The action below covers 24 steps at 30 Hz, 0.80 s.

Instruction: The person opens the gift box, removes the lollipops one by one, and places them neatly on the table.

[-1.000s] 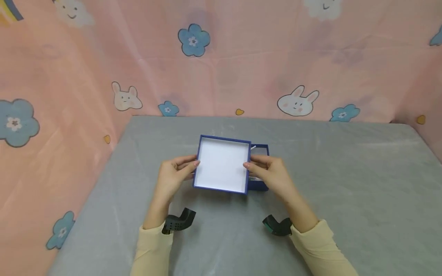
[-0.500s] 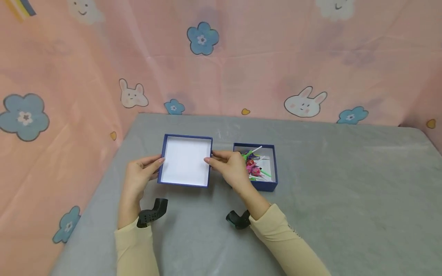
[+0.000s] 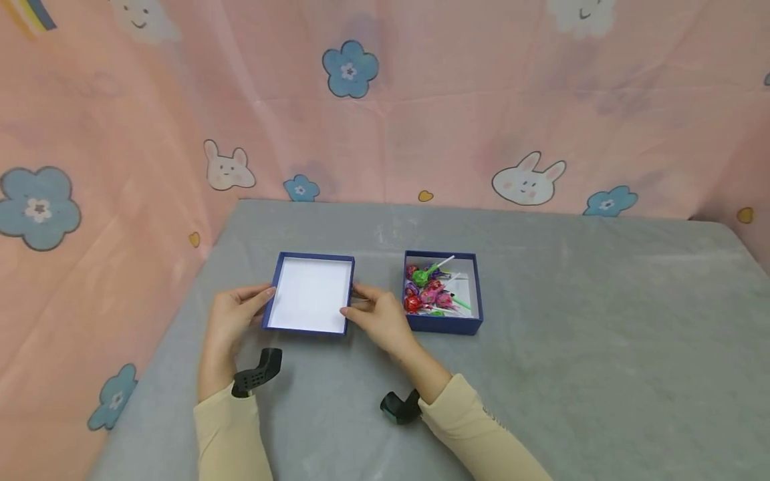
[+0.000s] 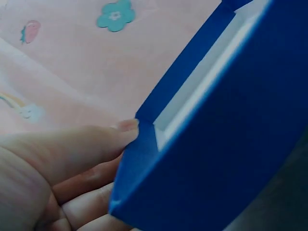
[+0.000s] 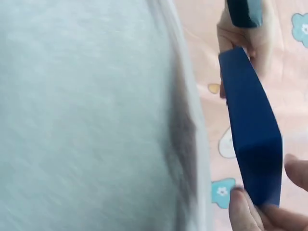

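Pink cloth backdrop (image 3: 421, 120) fills the rear, printed with flowers and rabbits. Grey bench (image 3: 589, 347) in front of it. On the bench, an open blue box (image 3: 444, 325) stands upright, a little right of the lid.

The blue lid (image 3: 310, 294), white inside, is the piece in work: square, shallow, open side up toward the head camera. Can't tell from my views whether its underside touches the bench.

Handling, my read: card, light, fairly stiff flat, walls likely to bend or crease if squeezed hard. Smooth faces could slide a bit. I'd take it by two opposite walls, mid-height, light pinch, no pushing on the flat panel.

Position: lid sits between the two hands. Left hand (image 3: 225, 327) pinches its left wall, thumb at the rim, fingers outside and beneath. Right hand (image 3: 381, 321) pinches its right wall toward the near corner; in the right wrist view one digit looks slightly off the blue, so I can't judge how firm that side is. That hand is also just beside the box.

Smallest: wrapped lollipops (image 3: 432, 296) piled inside the box, mostly toward its left side.
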### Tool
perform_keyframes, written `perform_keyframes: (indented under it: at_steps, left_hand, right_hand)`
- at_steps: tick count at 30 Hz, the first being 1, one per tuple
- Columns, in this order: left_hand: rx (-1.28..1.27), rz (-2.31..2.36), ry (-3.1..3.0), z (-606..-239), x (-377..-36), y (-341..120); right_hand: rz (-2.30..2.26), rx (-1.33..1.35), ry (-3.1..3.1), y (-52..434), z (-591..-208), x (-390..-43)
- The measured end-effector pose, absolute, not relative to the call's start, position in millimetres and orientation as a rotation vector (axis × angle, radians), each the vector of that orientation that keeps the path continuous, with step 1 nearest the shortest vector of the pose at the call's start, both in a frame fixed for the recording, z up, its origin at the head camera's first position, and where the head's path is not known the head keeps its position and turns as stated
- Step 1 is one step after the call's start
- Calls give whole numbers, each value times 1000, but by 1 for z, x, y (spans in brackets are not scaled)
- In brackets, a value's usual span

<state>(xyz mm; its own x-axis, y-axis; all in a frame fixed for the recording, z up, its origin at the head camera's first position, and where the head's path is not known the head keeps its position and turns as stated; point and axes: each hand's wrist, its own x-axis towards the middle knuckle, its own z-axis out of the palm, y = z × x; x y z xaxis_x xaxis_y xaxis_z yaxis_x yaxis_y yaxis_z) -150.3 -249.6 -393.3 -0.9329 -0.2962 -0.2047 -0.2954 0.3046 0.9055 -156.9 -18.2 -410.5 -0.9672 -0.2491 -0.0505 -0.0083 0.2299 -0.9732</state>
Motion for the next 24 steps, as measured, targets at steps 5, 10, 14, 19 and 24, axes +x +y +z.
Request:
perform_keyframes:
  at_steps: [5, 10, 14, 19, 24]
  left_hand:
    - [609, -1821, -2457, -404, -156, -242]
    - [640, -1817, -2497, -413, -162, -234]
    - [588, -1829, -2573, -419, -165, -231]
    - [456, -1941, -2618, -419, -166, -227]
    - [420, -1996, -2614, -417, -165, -222]
  right_hand:
    - [-1890, -217, 2264, -21, -418, -149]
    - [-1966, -188, 2223, -21, -429, -148]
    - [-2040, -157, 2188, -23, -436, -147]
    - [-2022, -128, 2245, -24, -437, -145]
    - [-1886, -81, 2353, -24, -433, -140]
